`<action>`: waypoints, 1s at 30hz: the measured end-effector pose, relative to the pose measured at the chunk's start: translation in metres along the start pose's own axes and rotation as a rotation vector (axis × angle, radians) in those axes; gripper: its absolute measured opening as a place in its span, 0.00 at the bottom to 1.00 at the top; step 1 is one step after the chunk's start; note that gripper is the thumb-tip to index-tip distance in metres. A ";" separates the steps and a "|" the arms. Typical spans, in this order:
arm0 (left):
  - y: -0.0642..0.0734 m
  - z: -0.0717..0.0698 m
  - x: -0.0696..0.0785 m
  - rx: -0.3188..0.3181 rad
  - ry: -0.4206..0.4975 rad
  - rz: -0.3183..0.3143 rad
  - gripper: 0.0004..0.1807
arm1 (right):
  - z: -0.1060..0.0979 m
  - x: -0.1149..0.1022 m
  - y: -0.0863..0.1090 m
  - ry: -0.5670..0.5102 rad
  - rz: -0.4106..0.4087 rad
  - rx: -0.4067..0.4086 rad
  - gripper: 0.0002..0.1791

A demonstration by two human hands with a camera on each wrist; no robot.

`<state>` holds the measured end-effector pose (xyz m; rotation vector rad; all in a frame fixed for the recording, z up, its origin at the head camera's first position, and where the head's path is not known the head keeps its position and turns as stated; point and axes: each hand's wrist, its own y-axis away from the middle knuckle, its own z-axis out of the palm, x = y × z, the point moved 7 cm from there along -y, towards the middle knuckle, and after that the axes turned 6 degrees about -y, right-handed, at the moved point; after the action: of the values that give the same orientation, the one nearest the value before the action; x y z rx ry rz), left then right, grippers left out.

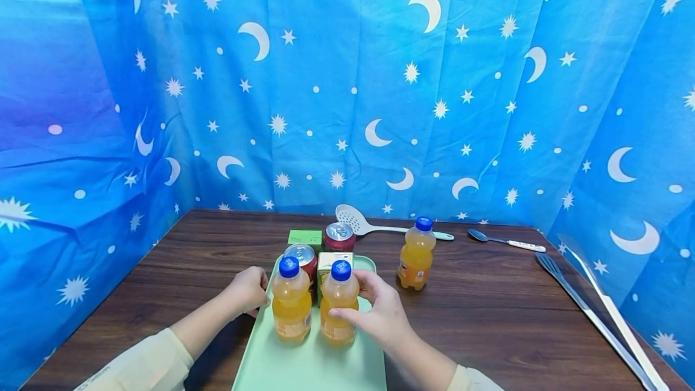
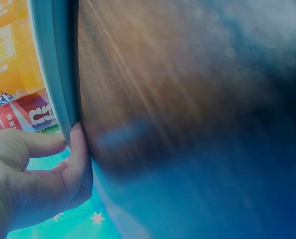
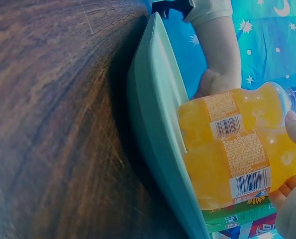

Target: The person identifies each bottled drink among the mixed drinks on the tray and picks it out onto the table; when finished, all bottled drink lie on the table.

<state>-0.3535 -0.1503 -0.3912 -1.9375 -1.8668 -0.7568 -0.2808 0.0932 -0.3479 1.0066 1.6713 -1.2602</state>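
A light green tray (image 1: 315,373) bears two orange drink bottles (image 1: 291,312) with blue caps, upright side by side. My right hand (image 1: 382,312) holds the right-hand bottle (image 3: 247,167) around its middle, thumb on the near side. At the tray's left edge, my left hand (image 1: 250,290) pinches the rim between thumb and fingers, as the left wrist view shows. Behind the bottles stand a red can (image 1: 300,254), a darker red can (image 1: 339,236), a small drink carton (image 1: 335,257) and a green box (image 1: 305,237), all partly hidden.
Right of the tray, another orange drink bottle (image 1: 417,255) stands on the dark wooden table (image 1: 478,324). A white skimmer (image 1: 353,219) and a spoon (image 1: 505,240) lie at the back. A slotted turner (image 1: 575,294) and a long white-handled utensil (image 1: 613,306) lie along the right edge.
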 end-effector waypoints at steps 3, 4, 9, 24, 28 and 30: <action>0.000 0.000 0.000 0.000 -0.002 -0.002 0.15 | 0.000 -0.002 0.001 -0.010 -0.019 0.003 0.32; 0.000 0.000 0.000 0.000 -0.002 -0.003 0.15 | 0.000 -0.003 0.001 -0.013 -0.028 0.004 0.32; 0.001 -0.001 0.001 0.001 -0.007 -0.008 0.15 | 0.000 -0.003 0.001 -0.007 -0.055 0.023 0.30; 0.000 -0.001 0.000 0.004 0.000 -0.006 0.15 | -0.004 -0.006 0.001 -0.043 -0.070 0.072 0.29; 0.000 -0.001 0.000 0.001 -0.001 -0.003 0.14 | -0.006 -0.013 0.003 -0.049 -0.090 0.076 0.28; 0.001 -0.001 0.000 0.002 -0.001 -0.003 0.14 | -0.006 -0.014 0.004 -0.060 -0.092 0.075 0.28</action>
<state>-0.3531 -0.1510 -0.3904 -1.9345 -1.8704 -0.7545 -0.2729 0.0983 -0.3351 0.9353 1.6509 -1.4094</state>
